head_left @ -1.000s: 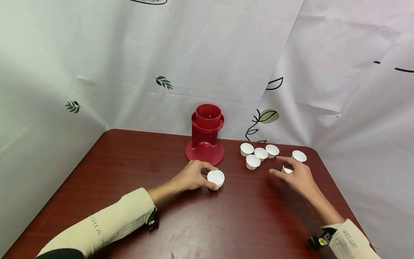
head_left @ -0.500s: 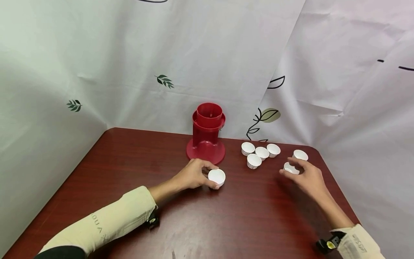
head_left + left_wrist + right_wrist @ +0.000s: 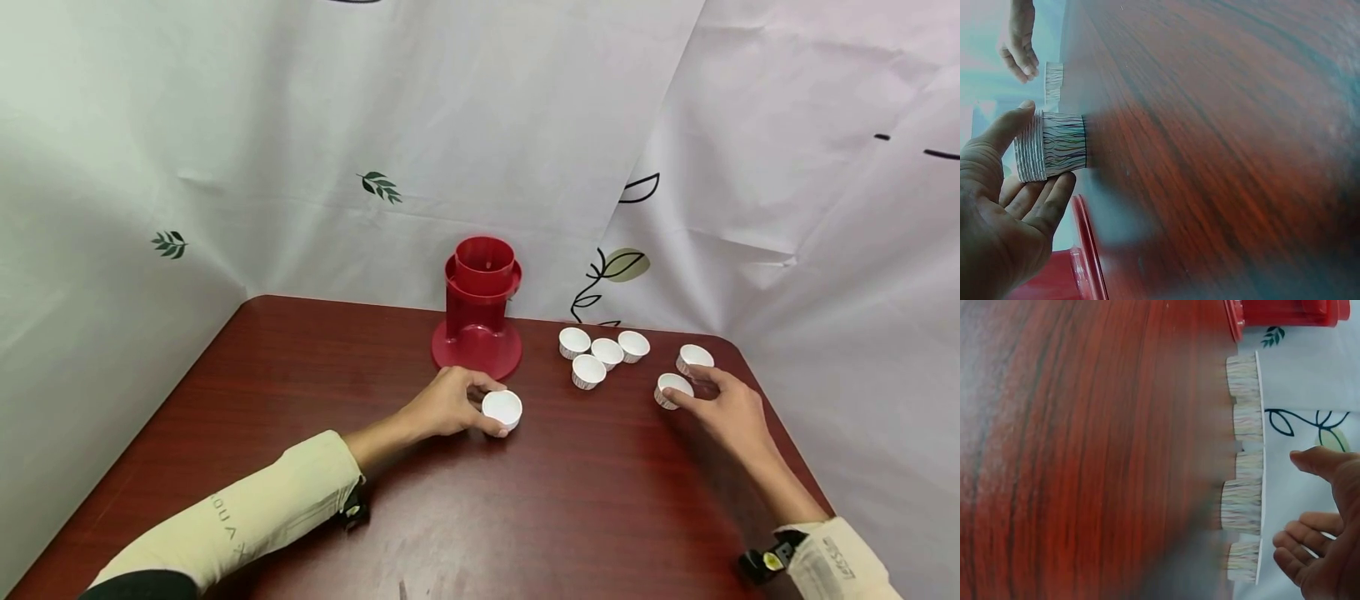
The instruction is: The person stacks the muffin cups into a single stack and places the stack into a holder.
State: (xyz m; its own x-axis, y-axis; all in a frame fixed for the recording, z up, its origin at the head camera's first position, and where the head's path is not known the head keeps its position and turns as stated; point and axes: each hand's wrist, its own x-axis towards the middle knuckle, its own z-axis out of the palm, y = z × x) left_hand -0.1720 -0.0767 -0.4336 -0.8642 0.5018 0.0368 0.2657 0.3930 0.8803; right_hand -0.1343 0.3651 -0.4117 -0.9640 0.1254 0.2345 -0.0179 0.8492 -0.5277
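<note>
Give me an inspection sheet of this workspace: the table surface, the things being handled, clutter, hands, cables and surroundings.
Surface: dark red wooden table, glossy.
Job's things: stack of white paper cups in front of the red stand; single cup near the right edge.
Clutter: four loose cups clustered right of the stand; one more cup behind the single cup.
Hands: left hand grips the stack; right hand touches the single cup, whether it grips cannot be told.
Cables: nothing seen.
Surroundings: white sheets with leaf prints behind and beside the table.
</note>
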